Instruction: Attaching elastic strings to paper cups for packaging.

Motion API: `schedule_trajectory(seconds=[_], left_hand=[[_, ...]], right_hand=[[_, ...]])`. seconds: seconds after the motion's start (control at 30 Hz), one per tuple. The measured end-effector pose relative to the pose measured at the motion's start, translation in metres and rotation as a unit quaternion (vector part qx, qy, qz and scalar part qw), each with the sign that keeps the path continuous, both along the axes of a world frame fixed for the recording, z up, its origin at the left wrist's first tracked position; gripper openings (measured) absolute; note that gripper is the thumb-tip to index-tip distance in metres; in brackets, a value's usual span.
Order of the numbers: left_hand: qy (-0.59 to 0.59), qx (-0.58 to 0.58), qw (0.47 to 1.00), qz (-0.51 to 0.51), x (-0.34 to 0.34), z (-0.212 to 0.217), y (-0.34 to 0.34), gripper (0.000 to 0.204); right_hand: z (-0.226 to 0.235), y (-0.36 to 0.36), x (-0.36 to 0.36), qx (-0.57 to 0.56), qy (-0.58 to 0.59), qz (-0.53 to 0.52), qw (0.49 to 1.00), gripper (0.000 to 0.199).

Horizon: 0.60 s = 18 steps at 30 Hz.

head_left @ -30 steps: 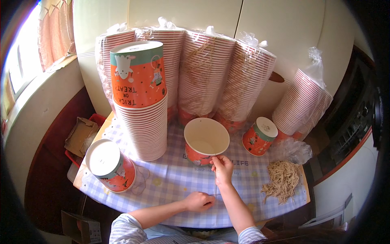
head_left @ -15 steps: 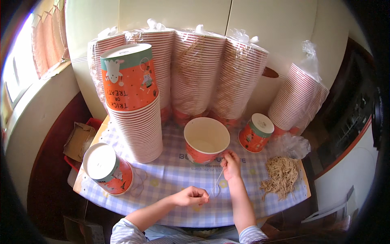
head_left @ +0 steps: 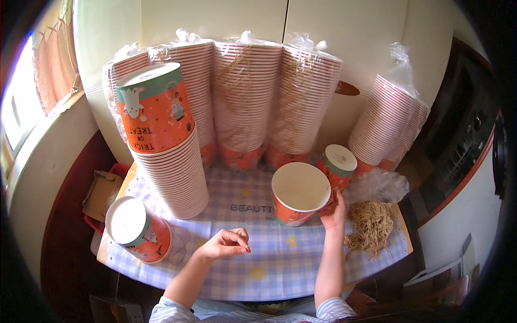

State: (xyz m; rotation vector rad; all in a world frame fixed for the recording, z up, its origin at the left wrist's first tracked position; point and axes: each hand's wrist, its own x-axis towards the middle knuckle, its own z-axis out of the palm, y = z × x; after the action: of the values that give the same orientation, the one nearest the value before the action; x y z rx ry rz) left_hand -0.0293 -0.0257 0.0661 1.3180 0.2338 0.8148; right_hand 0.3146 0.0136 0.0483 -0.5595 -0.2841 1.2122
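Note:
An orange paper bucket (head_left: 295, 215) with a white rim stands open end up, slightly tilted, right of the table's middle. My right hand (head_left: 333, 213) grips its right side, fingers along the wall just under the rim. Left of the bucket and nearer to me, my left hand (head_left: 226, 244) hovers over the checked tablecloth, its fingers curled and thumb pressed in. Whether anything thin is pinched there I cannot make out. Just behind the bucket sits a smaller upside-down orange tub (head_left: 340, 161). A heap of beige string (head_left: 371, 229) lies right of my right forearm.
A tall stack of upside-down buckets (head_left: 169, 172) stands at the left, with a single upturned bucket (head_left: 142, 231) before it. Bagged bucket stacks (head_left: 245, 97) line the back. Another bagged stack (head_left: 379, 121) leans at the right, near a crumpled plastic bag (head_left: 379, 187).
The bucket has moved right and nearer with my right hand. My left hand has drawn left, and the pale string stretched between my hands no longer shows.

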Motion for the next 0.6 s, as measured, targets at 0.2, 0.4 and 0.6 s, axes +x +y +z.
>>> schedule_trajectory(seconds=[0.2, 0.4, 0.6], left_hand=[[0.106, 0.027, 0.992, -0.066, -0.003, -0.011, 0.004, 0.011], [0.134, -0.052, 0.985, -0.099, 0.004, -0.011, -0.002, 0.013], [0.030, -0.102, 0.992, -0.067, 0.008, -0.014, -0.005, 0.010]], right_hand=[[0.027, -0.009, -0.014, 0.006, -0.006, -0.003, 1.000, 0.020], [0.029, -0.016, 0.008, -0.016, -0.176, -0.116, 0.977, 0.024], [0.079, -0.036, -0.033, -0.004, -0.391, -0.164, 0.906, 0.026]])
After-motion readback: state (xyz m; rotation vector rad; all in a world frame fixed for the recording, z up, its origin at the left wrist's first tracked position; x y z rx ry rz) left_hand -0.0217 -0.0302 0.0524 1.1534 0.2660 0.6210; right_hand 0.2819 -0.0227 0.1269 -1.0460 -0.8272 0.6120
